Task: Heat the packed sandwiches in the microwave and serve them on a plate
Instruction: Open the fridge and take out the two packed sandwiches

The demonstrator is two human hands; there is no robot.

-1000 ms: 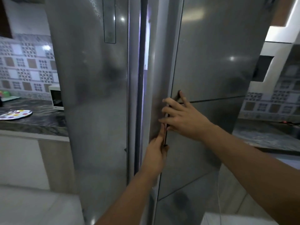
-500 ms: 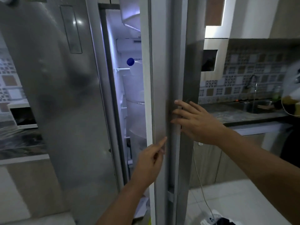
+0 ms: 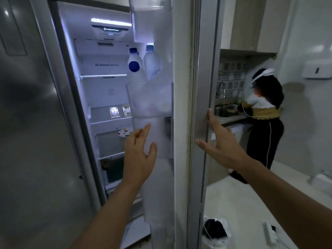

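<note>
The fridge's right door stands swung open, edge-on to me, and the lit inside shows. My right hand rests with straight fingers on the door's outer face. In front of the door's inner bins my left hand hangs open and holds nothing. A spotted plate lies on a middle shelf, partly hidden behind my left hand. Two small packs sit at the back of the shelf above; what they hold I cannot tell.
Two white bottles with blue caps stand in the door bin. The closed left fridge door fills the left side. A person stands at the sink counter on the right. A dark bag and a cable lie on the floor.
The right fridge door has swung from shut to wide open. My left hand has come off the door's edge and hangs free; my right hand stays on the door's outer face.
</note>
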